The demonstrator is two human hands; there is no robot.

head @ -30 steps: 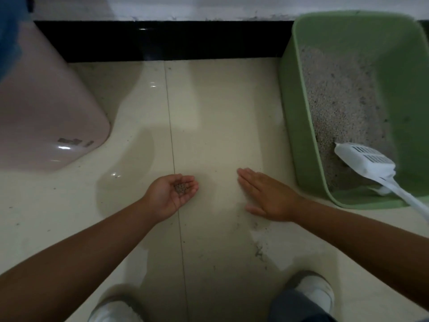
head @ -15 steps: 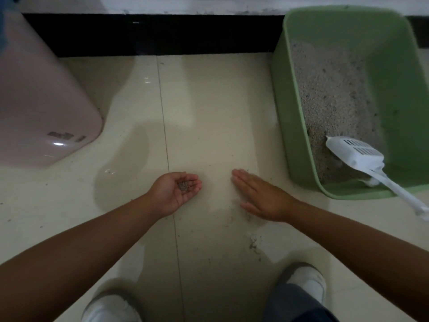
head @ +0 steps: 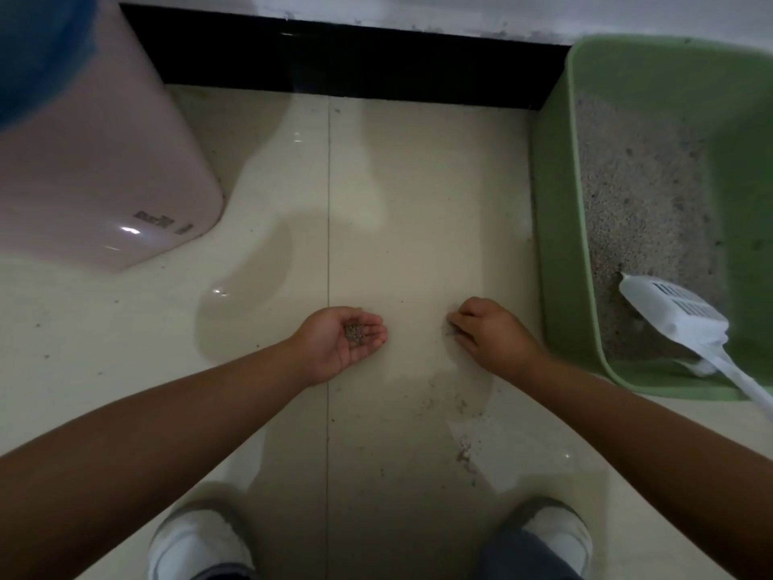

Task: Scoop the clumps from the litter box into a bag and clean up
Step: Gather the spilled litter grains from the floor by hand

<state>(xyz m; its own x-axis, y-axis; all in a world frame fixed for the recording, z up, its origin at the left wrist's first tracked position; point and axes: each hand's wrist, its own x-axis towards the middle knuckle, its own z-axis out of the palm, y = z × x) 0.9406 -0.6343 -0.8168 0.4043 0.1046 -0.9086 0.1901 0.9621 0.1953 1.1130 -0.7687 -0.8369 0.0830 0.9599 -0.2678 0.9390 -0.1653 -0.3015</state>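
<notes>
My left hand (head: 334, 349) lies palm up just above the floor, cupped, with a small heap of litter grains (head: 354, 331) in the palm. My right hand (head: 493, 334) is knuckles up beside it, its fingertips curled down and pinching loose grains on the tile. More spilled litter (head: 462, 452) is scattered on the floor nearer my feet. The green litter box (head: 556, 244) stands to the right, filled with grey litter. A white slotted scoop (head: 677, 316) rests inside it, handle over the near rim. No bag is in view.
A pink rounded bin (head: 96, 169) stands at the left, with something blue (head: 33, 48) above it. A black skirting (head: 355, 60) runs along the wall behind. My white shoes (head: 196, 542) (head: 556, 533) are at the bottom edge.
My right hand, flat on the tile before, has curled its fingers down onto the grains. The left hand stays cupped with litter. The view shifted slightly.
</notes>
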